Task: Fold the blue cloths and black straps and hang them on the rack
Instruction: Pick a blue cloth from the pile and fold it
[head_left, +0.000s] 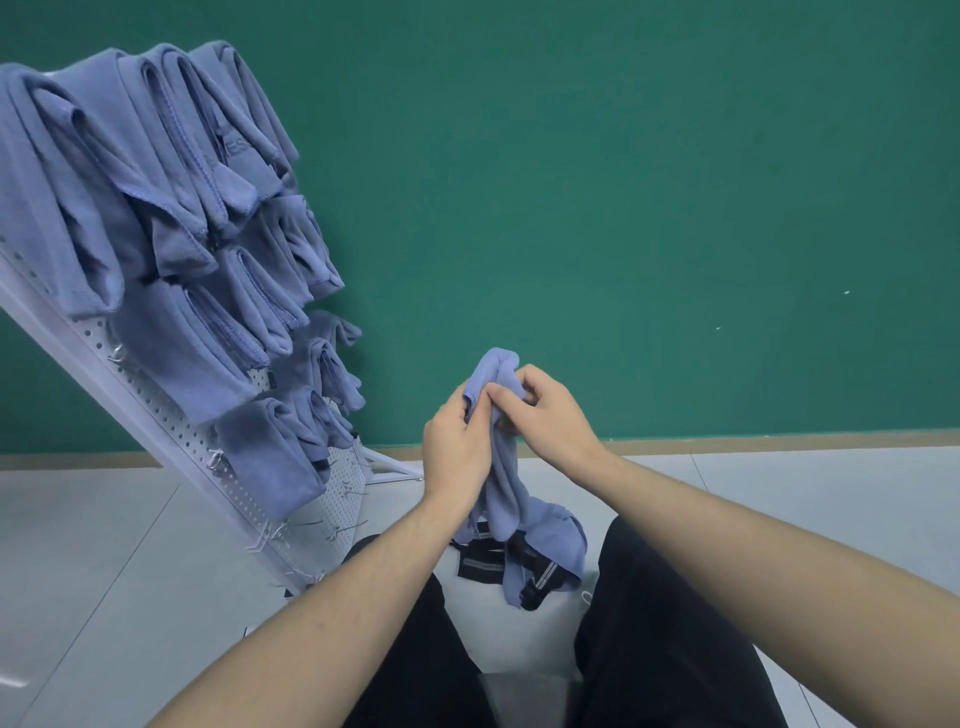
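Note:
A blue cloth (500, 470) hangs bunched between my hands in front of me. My left hand (454, 447) grips its upper edge from the left. My right hand (545, 410) pinches the top of the same cloth from the right, fingers curled. The cloth's lower end drapes onto black straps (485, 564) with grey stripes lying on the floor between my legs. A white perforated rack (156, 410) leans at the left, with several folded blue cloths (156, 218) hanging on its hooks.
Bare metal hooks (291, 530) stick out of the rack's lower part. A green wall (623, 182) stands behind, with grey floor tiles (78, 545) below. My black trouser legs (665, 623) flank the straps.

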